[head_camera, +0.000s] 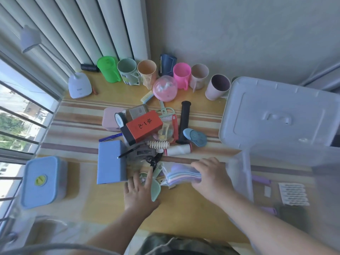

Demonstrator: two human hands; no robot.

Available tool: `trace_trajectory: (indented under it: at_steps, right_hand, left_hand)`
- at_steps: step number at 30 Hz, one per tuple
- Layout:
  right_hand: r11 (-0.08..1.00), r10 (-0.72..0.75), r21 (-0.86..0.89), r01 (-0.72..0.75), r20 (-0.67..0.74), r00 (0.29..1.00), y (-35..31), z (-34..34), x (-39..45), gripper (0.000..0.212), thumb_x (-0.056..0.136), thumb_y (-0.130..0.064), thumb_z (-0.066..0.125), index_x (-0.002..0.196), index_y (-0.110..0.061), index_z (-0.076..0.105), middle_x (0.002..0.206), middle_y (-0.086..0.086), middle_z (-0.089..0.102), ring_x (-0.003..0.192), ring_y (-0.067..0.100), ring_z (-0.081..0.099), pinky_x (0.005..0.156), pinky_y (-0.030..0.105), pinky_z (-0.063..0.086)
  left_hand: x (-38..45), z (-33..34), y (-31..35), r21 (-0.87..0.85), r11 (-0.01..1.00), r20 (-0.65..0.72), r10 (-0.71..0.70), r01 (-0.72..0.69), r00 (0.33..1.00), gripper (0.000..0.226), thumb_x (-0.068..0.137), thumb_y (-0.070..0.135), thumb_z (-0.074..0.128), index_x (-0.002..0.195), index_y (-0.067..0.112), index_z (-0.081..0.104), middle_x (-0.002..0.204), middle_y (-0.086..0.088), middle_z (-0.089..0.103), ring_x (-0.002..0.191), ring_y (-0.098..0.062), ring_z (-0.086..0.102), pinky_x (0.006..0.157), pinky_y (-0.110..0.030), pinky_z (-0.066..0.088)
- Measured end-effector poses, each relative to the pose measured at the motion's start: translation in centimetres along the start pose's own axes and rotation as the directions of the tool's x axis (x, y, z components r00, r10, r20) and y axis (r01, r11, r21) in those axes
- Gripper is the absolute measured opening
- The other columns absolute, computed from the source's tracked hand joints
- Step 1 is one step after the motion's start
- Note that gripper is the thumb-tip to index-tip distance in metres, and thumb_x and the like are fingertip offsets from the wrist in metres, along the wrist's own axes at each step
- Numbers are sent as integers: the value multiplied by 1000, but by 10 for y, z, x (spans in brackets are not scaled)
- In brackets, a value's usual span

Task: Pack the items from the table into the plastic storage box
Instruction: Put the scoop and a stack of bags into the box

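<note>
While my right hand [207, 174] curls round a clear packet of pastel cloths [181, 176], thumb below and fingers over its top edge, I take this to be the pick-up step of one more item bound for the plastic storage box [244, 173], whose clear wall stands just beside that hand on my right. My left hand [140, 188] lies flat with straight fingers on the near edge of the pile, touching a pale green plastic piece [156, 189] without gripping it, and I judge it is steadying the clutter. Next, I think, the packet must be lifted clear of the heap and carried right, over the box wall, then lowered flat so it does not spring up against things already inside. Through the blurred box I can make out a sheet of small white pieces [293, 194], a couple of purple items [261, 179] and something dark, though I cannot name them. Its grey lid [276, 115] lies off, resting behind the box. Most of the load is still on the table [103, 205]: the red and black carton [142, 127], a blue box [110, 161], a white spool [177, 150], a black roller [184, 122] and a row of cups [147, 72] at the back. A blue-lidded container [41, 181] sits closed at my left, contents hidden.
</note>
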State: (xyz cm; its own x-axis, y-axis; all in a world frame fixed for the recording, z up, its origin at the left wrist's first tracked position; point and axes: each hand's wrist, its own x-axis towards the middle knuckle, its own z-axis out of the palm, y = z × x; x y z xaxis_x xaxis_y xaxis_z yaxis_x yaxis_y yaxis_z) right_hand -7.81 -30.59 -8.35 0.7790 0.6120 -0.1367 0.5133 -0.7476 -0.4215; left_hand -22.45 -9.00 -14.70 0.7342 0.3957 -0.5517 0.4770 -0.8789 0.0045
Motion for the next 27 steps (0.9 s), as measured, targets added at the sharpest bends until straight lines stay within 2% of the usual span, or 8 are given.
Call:
trace_trajectory:
  at_steps: [5,7,10,15,18,21,24,27]
  right_hand:
    - [1000,-27,14,28,-27,999,-1,-6,-7,29,65,-19,78,91,-23,67,87,-11,65,86,27,55,70,40,52]
    - [999,-35,23,36,-56,998,0,-13,-7,27,66,-18,77,90,-24,67,86,-10,63,86,27,54,69,41,52]
    - [996,-74,42,80,-136,988,7,-33,-4,30,66,-16,82,91,-23,67,86,-8,63,85,27,54,68,42,51]
    - [969,-237,-23,248,-387,891,29,-94,-12,31,68,-20,85,97,-16,73,89,-1,68,85,34,59,74,44,51]
    - [967,-243,-58,248,-500,831,61,-134,-31,30,67,-18,82,97,-16,75,88,-2,70,84,36,61,71,46,51]
    - [973,-222,-74,219,-554,803,108,-169,-62,26,69,-19,81,95,-16,75,86,-3,70,83,36,63,71,46,51]
    - [986,-166,-89,140,-529,832,168,-190,-105,25,67,-24,79,92,-19,76,86,-7,69,85,34,64,70,44,53]
    - [998,-21,-56,2,-341,940,239,-186,-147,29,65,-38,76,93,-29,74,88,-15,60,89,31,61,70,44,54]
  left_hand:
    - [4,-16,6,-146,989,-35,27,-31,999,121,71,68,64,154,47,-21,155,-14,19,140,-34,35,116,-42,32]
    - [1,-28,10,-264,960,-129,56,-88,990,116,64,64,69,156,46,0,151,-12,25,136,-35,42,111,-42,40]
    - [-4,-48,23,-366,904,-323,98,-220,941,109,57,61,79,147,30,26,144,-9,37,130,-35,50,100,-44,51]
    - [-4,-98,72,-377,791,-574,209,-482,792,111,64,50,91,150,9,35,160,-7,35,152,-26,29,114,-56,40]
    - [-11,-128,114,-341,772,-633,233,-537,738,109,63,48,91,148,10,35,159,-9,36,150,-28,30,115,-58,36]
    - [-29,-154,162,-335,747,-684,226,-574,694,105,63,52,88,146,15,36,154,-6,37,142,-29,39,106,-49,46]
    - [-51,-170,209,-289,723,-675,311,-627,669,103,64,48,89,147,22,33,158,-4,32,142,-26,38,97,-40,47]
    - [-69,-169,257,-162,692,-621,482,-703,618,102,62,44,89,149,21,39,157,-8,32,136,-32,43,97,-41,47]
